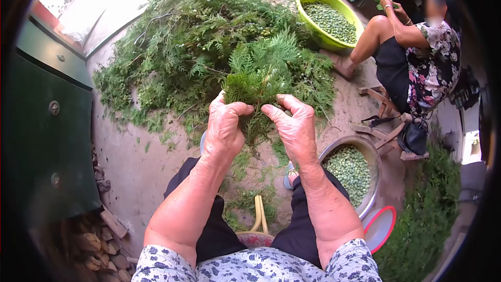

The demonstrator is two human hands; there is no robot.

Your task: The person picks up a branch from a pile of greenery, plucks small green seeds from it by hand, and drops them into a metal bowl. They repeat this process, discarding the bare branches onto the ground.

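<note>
Between my two hands is a leafy green conifer sprig [242,87], held up in front of my knees. My left hand [225,122] is closed on its left side, thumb pressed toward the fingers. On the other side my right hand [293,125] pinches at the sprig with thumb and forefinger; whether a small cone is in that pinch cannot be made out. Just beyond lies a large heap of cut conifer branches [188,36]. Beside my right forearm stands a metal basin [377,164] holding many small green cones.
A yellow-green tub [302,1] of green cones stands at the far right. Near it another person [417,57] sits on a wooden stool [383,138], holding a sprig. A red-rimmed white bowl [383,224] is by my right side. Green cabinets [52,141] and firewood [94,245] line the left.
</note>
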